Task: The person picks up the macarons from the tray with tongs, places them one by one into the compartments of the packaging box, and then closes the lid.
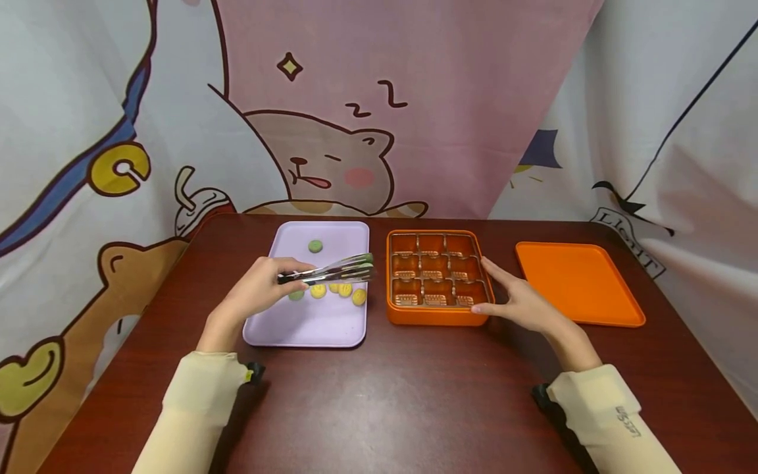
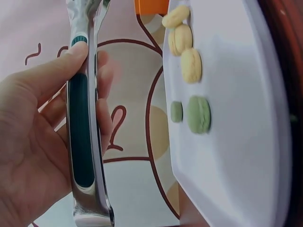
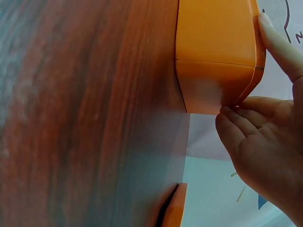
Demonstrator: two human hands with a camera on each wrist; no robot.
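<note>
My left hand (image 1: 260, 286) grips metal tongs (image 1: 334, 271) with dark green handle inlays, thumb on one arm and fingers on the other in the left wrist view. A green macaron (image 1: 367, 266) shows at the tong tips, over the right edge of a lilac tray (image 1: 302, 329). On that tray lie several yellow macarons (image 2: 191, 65) and two green macarons (image 2: 199, 114). With thumb on the near rim and extended fingers along the right side, my right hand (image 1: 524, 304) touches an orange box (image 1: 435, 317). A clear insert (image 1: 435, 266) with several compartments lines the box.
An orange tray or lid (image 1: 583, 283) lies flat on the dark wooden table (image 1: 379, 408), right of the box. Behind the table hangs a printed cartoon curtain (image 1: 450, 131). A narrow gap separates the lilac tray from the box.
</note>
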